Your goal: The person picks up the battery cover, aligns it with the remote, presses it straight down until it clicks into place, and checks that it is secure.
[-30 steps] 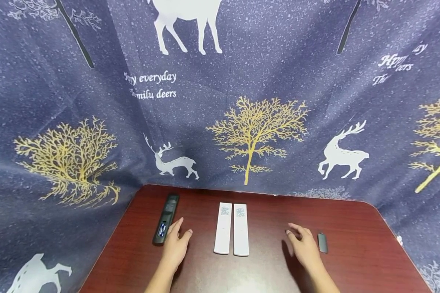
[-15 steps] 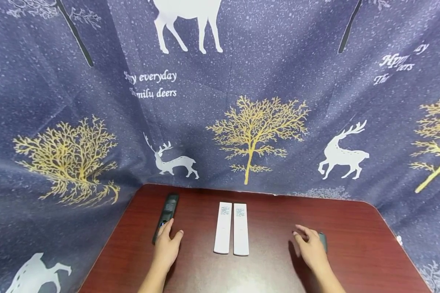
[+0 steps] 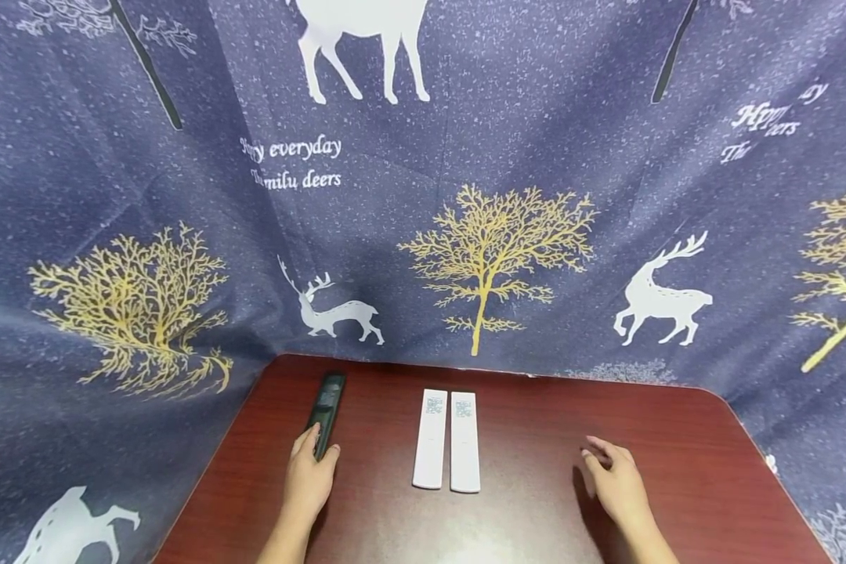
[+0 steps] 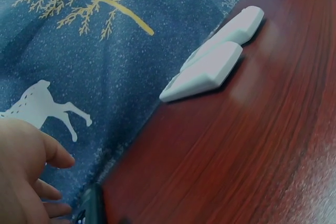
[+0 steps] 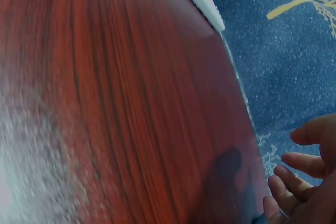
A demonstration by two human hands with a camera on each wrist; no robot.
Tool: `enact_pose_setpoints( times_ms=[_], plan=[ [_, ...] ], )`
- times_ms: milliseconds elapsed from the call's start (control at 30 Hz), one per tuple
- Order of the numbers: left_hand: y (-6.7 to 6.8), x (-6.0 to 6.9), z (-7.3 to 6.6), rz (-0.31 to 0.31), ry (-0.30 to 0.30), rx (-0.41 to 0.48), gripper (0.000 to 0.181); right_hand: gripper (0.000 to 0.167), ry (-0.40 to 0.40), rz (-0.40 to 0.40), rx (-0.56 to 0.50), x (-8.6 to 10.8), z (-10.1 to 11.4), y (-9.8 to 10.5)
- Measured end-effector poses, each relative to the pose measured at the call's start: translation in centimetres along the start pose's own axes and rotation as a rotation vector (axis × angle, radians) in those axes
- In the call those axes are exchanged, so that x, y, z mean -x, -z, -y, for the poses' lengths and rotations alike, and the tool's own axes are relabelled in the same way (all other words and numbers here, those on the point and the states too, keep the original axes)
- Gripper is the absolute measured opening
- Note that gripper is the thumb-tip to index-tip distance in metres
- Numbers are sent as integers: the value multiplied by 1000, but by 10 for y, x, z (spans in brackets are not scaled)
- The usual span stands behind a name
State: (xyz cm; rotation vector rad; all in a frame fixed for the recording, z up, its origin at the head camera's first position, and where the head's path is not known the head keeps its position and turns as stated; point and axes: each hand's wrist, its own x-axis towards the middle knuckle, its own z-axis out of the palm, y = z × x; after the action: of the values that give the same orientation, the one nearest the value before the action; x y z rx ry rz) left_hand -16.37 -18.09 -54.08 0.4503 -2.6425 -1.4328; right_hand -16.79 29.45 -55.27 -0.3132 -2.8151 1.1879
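Shows in the head view, lower left, a black remote on the table, with long axis steep and far end pointing up and slightly right. Has the left hand over its near end, with thumb and fingers spread, not clenched; cannot tell whether touching. Has the right hand at lower right, with fingers loosely bent, holding nothing. Shows two white remotes at lower centre, running up the frame. Shows in the left wrist view, bottom left, the black remote's end beside loose fingers. Shows in the right wrist view, bottom right, relaxed fingers near a dark edge, too little visible to identify
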Motion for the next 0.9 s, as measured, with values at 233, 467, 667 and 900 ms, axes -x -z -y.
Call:
enact_pose_setpoints(
  times_ms=[233,467,667,900],
  plan=[
    [1,-5,9,-67,-29,-43,63,47,-21,-18,12,0,-6,7],
    [4,-8,14,-65,-8,-72,65,47,-28,-35,28,1,-7,11],
    [6,-11,17,-49,4,-100,65,48,-30,-54,29,1,-10,14],
    [10,-17,27,-34,-14,-128,61,51,-60,-48,27,-1,-16,18]
  ],
)
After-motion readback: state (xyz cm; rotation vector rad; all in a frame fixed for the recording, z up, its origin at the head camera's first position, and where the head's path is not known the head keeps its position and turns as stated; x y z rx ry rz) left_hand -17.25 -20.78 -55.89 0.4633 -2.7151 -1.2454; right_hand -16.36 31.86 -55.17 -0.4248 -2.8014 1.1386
